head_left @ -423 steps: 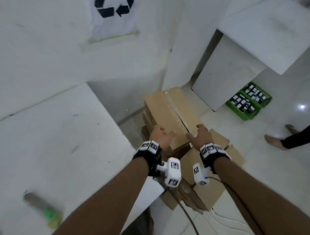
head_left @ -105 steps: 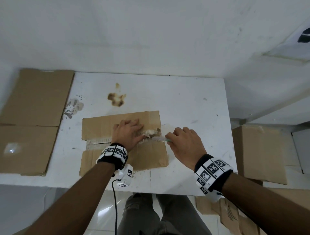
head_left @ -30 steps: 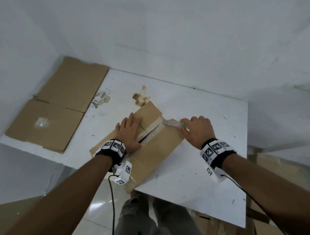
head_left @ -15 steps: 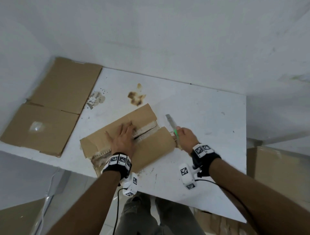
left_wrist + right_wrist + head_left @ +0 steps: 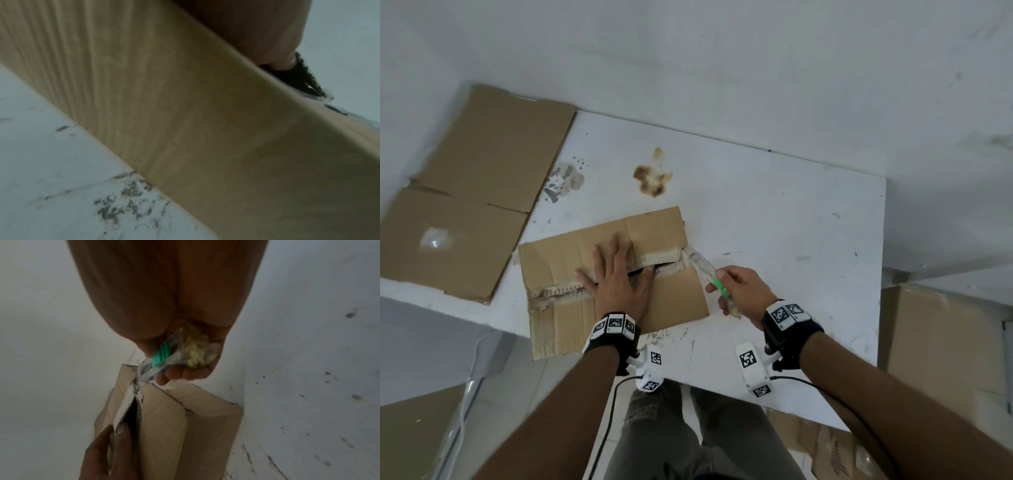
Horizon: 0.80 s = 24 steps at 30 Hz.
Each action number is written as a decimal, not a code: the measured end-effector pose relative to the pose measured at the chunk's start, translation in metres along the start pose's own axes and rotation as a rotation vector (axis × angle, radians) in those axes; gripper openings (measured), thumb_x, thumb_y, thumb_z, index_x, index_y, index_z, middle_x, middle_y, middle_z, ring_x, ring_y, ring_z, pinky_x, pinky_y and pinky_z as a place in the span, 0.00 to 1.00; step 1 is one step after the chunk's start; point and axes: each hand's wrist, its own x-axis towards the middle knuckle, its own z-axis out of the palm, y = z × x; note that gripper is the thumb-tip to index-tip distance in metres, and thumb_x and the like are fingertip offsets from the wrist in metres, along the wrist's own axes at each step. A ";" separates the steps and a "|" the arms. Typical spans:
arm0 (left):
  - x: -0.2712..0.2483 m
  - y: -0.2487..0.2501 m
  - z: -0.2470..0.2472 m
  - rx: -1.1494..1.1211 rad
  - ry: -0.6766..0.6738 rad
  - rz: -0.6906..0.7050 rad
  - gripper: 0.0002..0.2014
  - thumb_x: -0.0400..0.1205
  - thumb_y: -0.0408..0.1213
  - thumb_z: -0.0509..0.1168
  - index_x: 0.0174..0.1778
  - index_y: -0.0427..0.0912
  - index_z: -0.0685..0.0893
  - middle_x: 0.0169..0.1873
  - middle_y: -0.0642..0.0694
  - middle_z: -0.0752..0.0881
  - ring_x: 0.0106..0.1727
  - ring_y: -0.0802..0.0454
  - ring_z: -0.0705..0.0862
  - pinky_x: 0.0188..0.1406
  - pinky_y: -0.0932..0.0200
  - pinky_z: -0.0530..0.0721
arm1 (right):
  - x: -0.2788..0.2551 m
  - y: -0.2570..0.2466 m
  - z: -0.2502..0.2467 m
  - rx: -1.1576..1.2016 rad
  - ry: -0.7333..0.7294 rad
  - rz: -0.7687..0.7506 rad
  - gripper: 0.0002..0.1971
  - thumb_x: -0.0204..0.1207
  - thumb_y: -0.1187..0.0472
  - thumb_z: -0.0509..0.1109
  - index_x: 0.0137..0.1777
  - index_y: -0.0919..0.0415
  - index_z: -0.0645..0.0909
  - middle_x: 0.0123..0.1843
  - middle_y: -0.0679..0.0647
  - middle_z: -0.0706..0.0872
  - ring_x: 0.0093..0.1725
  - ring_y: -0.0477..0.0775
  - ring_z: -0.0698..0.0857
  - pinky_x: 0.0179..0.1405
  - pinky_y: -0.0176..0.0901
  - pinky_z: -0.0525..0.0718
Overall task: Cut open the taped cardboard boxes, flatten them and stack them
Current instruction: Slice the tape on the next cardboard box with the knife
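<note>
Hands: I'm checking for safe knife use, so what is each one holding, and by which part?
The right hand grips the knife by its handle. The left hand holds nothing; it presses flat on the box.

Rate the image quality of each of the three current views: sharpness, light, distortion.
Head view: evenly lit, fairly sharp, wide-angle bending at the table edges. Left wrist view: dim, soft, filled by the box at close range. Right wrist view: palm dark, knife slightly blurred, box seam readable.
</note>
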 end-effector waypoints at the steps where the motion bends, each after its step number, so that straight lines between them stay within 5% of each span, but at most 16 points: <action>1: 0.000 0.001 0.000 0.001 0.002 0.002 0.32 0.84 0.62 0.61 0.83 0.55 0.67 0.89 0.58 0.55 0.90 0.47 0.43 0.82 0.26 0.31 | 0.003 -0.003 -0.001 -0.044 0.008 -0.013 0.13 0.90 0.58 0.59 0.56 0.65 0.82 0.45 0.54 0.92 0.25 0.52 0.79 0.28 0.44 0.81; 4: 0.000 0.001 0.001 0.000 0.004 -0.002 0.32 0.85 0.62 0.61 0.83 0.55 0.67 0.89 0.57 0.56 0.90 0.47 0.43 0.82 0.27 0.31 | 0.009 -0.010 -0.005 -0.127 0.031 -0.047 0.13 0.90 0.58 0.58 0.53 0.64 0.83 0.44 0.55 0.91 0.22 0.50 0.75 0.23 0.38 0.76; 14: 0.001 0.003 -0.001 0.091 -0.057 -0.015 0.38 0.84 0.68 0.57 0.87 0.54 0.61 0.90 0.56 0.51 0.90 0.44 0.40 0.81 0.25 0.31 | 0.018 -0.017 -0.012 -0.164 0.032 -0.048 0.14 0.85 0.52 0.68 0.47 0.64 0.84 0.36 0.55 0.89 0.23 0.53 0.75 0.24 0.43 0.75; 18: 0.003 0.022 -0.001 0.204 -0.069 0.063 0.34 0.85 0.66 0.56 0.87 0.58 0.61 0.89 0.48 0.56 0.89 0.34 0.48 0.81 0.20 0.39 | 0.017 -0.015 -0.023 -0.082 -0.114 -0.016 0.09 0.85 0.65 0.65 0.58 0.66 0.85 0.45 0.56 0.91 0.29 0.57 0.78 0.33 0.53 0.73; 24: 0.006 0.026 0.012 0.150 -0.035 0.054 0.26 0.89 0.62 0.54 0.83 0.62 0.70 0.87 0.57 0.63 0.88 0.47 0.58 0.81 0.24 0.50 | 0.017 -0.010 -0.027 -0.081 -0.135 -0.099 0.10 0.88 0.66 0.64 0.62 0.69 0.84 0.48 0.55 0.91 0.31 0.55 0.79 0.25 0.39 0.75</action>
